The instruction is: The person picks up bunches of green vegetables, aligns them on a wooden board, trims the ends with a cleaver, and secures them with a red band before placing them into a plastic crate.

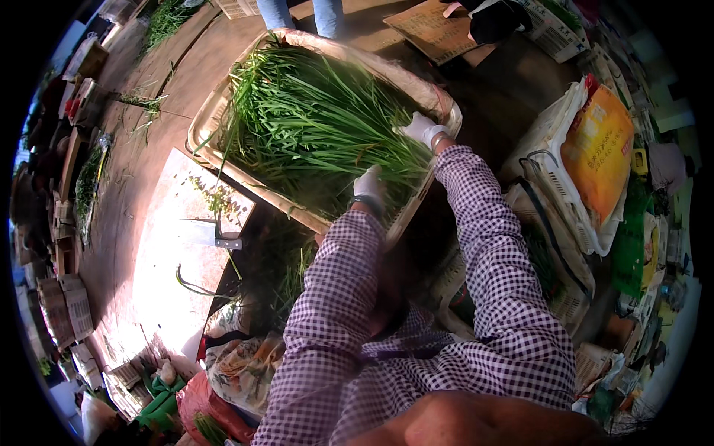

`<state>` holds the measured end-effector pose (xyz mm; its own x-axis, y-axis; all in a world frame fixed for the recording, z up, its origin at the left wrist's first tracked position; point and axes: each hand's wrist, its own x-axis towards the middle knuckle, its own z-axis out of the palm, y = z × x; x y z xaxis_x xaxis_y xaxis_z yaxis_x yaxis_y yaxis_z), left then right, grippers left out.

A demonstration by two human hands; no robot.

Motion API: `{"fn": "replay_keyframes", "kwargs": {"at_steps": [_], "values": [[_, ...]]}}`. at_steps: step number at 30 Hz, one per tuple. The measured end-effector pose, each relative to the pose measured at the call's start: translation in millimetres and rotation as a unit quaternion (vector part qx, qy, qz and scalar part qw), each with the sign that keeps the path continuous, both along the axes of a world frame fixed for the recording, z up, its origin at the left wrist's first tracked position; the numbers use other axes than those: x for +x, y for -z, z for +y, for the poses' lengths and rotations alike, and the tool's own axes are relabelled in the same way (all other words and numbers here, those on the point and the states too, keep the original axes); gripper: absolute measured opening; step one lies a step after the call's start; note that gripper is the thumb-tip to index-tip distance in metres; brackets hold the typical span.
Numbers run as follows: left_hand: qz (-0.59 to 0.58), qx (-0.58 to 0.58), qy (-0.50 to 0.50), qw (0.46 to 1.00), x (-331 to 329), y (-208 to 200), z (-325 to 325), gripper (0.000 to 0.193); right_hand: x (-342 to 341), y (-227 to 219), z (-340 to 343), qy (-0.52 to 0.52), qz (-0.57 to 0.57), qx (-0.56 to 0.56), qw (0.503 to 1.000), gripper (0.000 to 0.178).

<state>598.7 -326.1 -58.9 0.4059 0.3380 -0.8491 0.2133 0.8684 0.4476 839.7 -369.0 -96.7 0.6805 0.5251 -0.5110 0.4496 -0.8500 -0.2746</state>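
Handling greens point(312, 119) | crate point(401, 79) looks mostly filled; what's left, unclear | left hand point(369, 186), right hand point(421, 129) at greens; whether fingers grip, I can't tell

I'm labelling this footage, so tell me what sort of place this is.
Probably a produce-sorting or market space: long green leaves fill a large crate, and a cleaver lies nearby.

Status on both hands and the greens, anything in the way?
Left white-gloved hand and right white-gloved hand on long green leaves; grip unclear. Leaves inside pale rectangular crate. Broad metal cleaver outside, left.
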Motion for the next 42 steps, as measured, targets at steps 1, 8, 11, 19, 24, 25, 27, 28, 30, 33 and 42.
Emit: {"fn": "replay_keyframes", "kwargs": {"at_steps": [1, 8, 11, 19, 24, 25, 27, 28, 30, 33, 42], "values": [[-0.003, 0.002, 0.004, 1.000, -1.4, 3.4, 1.8, 0.058, -2.1, -5.4, 2.5, -0.005, 0.001, 0.000, 1.000, 0.088], [-0.025, -0.009, -0.010, 1.000, 2.6, 11.9, -2.4, 0.058, 0.2, 9.4, -9.6, -0.006, 0.002, 0.023, 1.000, 0.116], [-0.038, -0.011, 0.000, 0.999, 2.2, 24.3, 2.7, 0.055, -11.0, -4.9, -4.4, -0.045, 0.030, 0.009, 0.998, 0.117], [-0.052, -0.035, -0.059, 0.996, 1.4, 17.2, -1.0, 0.050, -44.8, -25.7, -21.8, 0.010, -0.008, 0.094, 0.995, 0.109], [-0.037, -0.087, -0.135, 0.986, -2.4, -6.1, -1.4, 0.051, -83.6, -61.6, -24.1, -0.038, 0.039, 0.038, 0.998, 0.080], [-0.033, -0.104, -0.126, 0.986, -2.0, -15.5, -2.6, 0.052, -80.3, -47.3, -25.7, -0.028, 0.026, 0.048, 0.998, 0.078], [-0.025, -0.118, -0.104, 0.987, -4.7, -18.6, -1.2, 0.052, -79.7, -37.3, -23.3, -0.031, 0.013, 0.028, 0.999, 0.075], [-0.018, -0.110, -0.091, 0.990, -4.7, -18.0, -0.9, 0.051, -82.1, -45.2, -21.1, -0.041, 0.010, -0.003, 0.999, 0.074], [-0.004, -0.092, -0.065, 0.994, -6.5, -24.3, -1.2, 0.049, -91.0, -55.3, -17.2, -0.069, -0.008, -0.015, 0.997, 0.073], [-0.046, -0.065, -0.035, 0.996, -9.5, -35.6, -4.0, 0.039, -91.4, -60.8, -16.1, -0.107, 0.075, -0.006, 0.991, 0.076], [-0.199, -0.172, -0.137, 0.955, -8.5, 20.6, 3.9, 0.045, -93.7, -42.8, -31.0, -0.077, 0.352, 0.155, 0.920, 0.062]]}}
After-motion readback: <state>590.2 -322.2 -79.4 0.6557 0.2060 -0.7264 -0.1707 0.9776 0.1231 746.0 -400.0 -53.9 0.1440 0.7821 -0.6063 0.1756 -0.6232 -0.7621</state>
